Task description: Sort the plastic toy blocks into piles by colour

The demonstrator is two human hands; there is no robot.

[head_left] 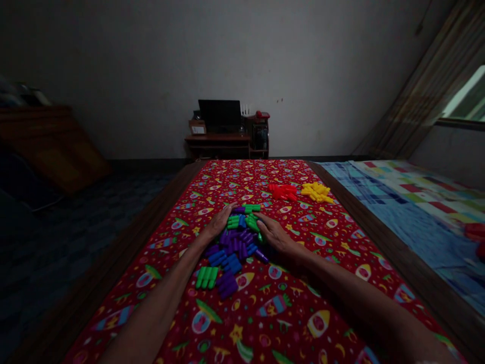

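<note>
A loose pile of small plastic pieces lies between my hands, each piece like several short rods joined side by side. Purple pieces (237, 242) fill its middle, and green pieces (233, 222) lie toward the far side. Blue pieces (231, 263) are nearer to me, beside another green piece (206, 277). My left hand (221, 221) rests along the pile's left edge, fingers stretched forward. On the right side, my right hand (276, 234) touches a green piece (252, 223), its fingers extended and thumb apart. Its fingertips are partly hard to make out in the dim light.
A red patterned cloth (265, 328) covers the long table. Farther right lie a red heap (283, 192) and a yellow heap (317, 192) of similar pieces. A bed (409, 217) adjoins the right side. A desk with a monitor (220, 115) stands against the wall.
</note>
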